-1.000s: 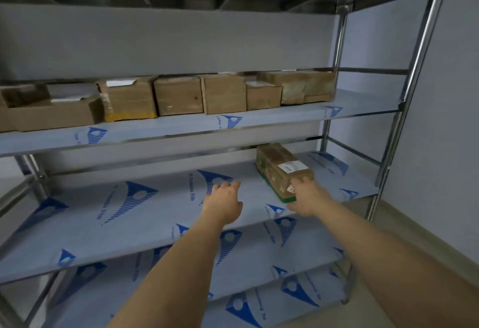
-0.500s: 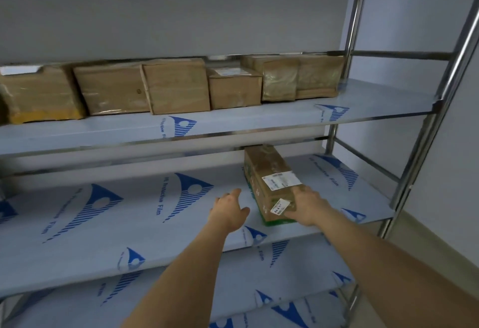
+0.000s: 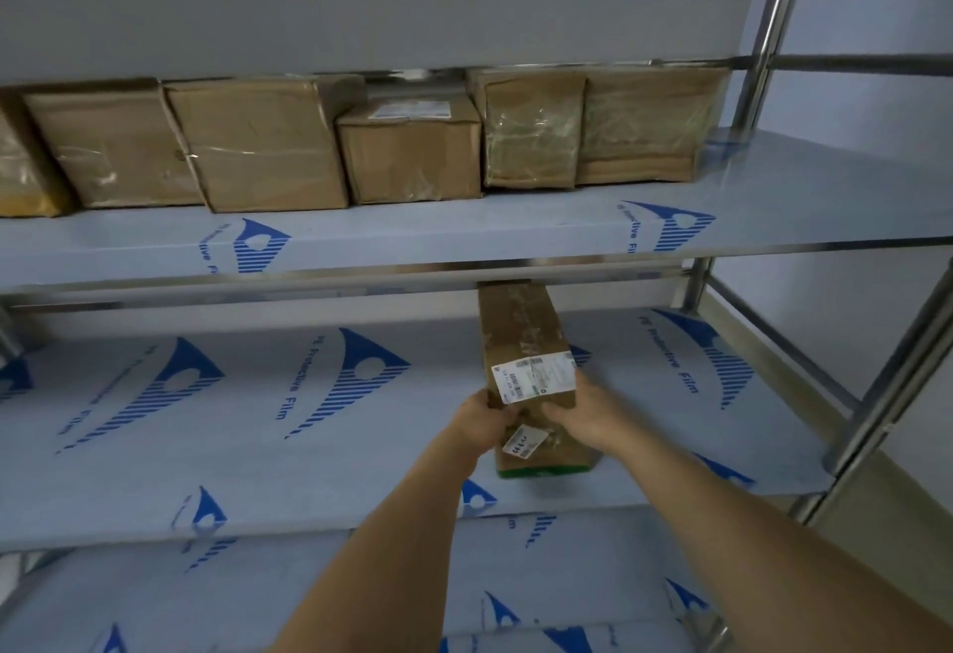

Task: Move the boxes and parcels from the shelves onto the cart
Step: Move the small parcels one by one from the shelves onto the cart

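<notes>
Left hand [image 3: 482,420], right hand [image 3: 585,412] clasp near end of long cardboard parcel [image 3: 526,343]; white label [image 3: 533,375] just above fingers.

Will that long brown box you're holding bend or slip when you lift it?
The long brown box probably stays stiff: its edges look straight and square. It might be a little slippery, since shiny tape wraps it. Both hands, left hand and right hand, grip only its near end, so the far end may dip when lifted.

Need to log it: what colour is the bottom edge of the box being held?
Green, on the brown box; head view.
</notes>
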